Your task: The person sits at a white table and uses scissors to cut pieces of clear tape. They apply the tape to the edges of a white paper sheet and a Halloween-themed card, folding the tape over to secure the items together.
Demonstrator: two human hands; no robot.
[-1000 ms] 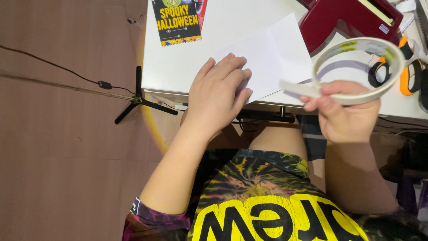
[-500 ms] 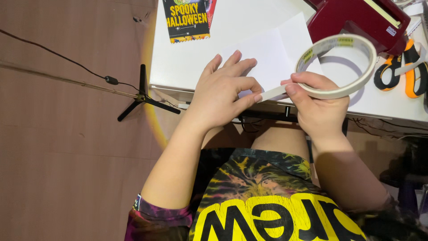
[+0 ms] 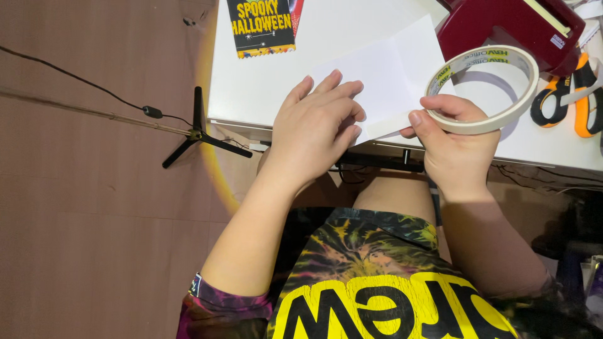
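Short-sleeved tie-dye shirt (image 3: 370, 276), purple and green, with big yellow lettering

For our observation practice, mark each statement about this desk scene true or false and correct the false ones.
1. The right hand holds a roll of tape. True.
2. The left hand rests on white paper. True.
3. The scissors lie under the left hand. False: they lie at the right of the table, beside the tape.
4. A blue box stands behind the tape. False: the box is dark red.
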